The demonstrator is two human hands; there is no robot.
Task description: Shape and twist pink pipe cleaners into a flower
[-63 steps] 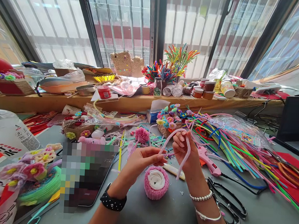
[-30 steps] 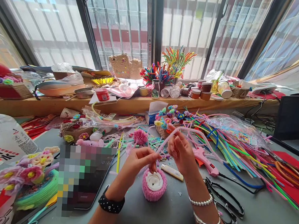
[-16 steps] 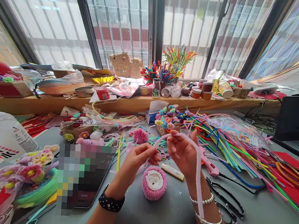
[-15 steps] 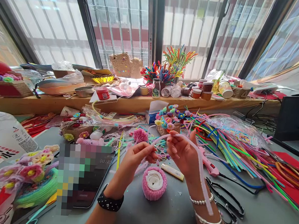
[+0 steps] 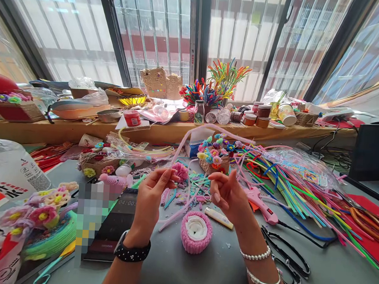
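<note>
My left hand [image 5: 154,191] pinches a pale pink pipe cleaner [image 5: 206,127] between thumb and forefinger. The stem arcs upward from there and bends over to the right, its far end in the air near the sill. My right hand [image 5: 228,193] is raised across from it, holding nothing, with fingers loosely bent and apart. Below and between both hands stands a small round pink fuzzy pot [image 5: 196,234] with a white coiled filling. A cream lighter [image 5: 219,218] lies just right of it. Behind are small scissors [image 5: 207,196] among coloured clippings.
A pink glue gun [image 5: 262,206] and black-framed glasses [image 5: 286,259] lie at right, near many loose pipe cleaners [image 5: 289,186]. At left are a phone [image 5: 106,239] and a fuzzy flower arrangement [image 5: 43,218]. A flower basket [image 5: 213,165] stands behind. Jars [image 5: 263,111] line the sill.
My right hand has let go of the pink pipe cleaner. My left hand has moved left with it, and the stem now arches high above the hands.
</note>
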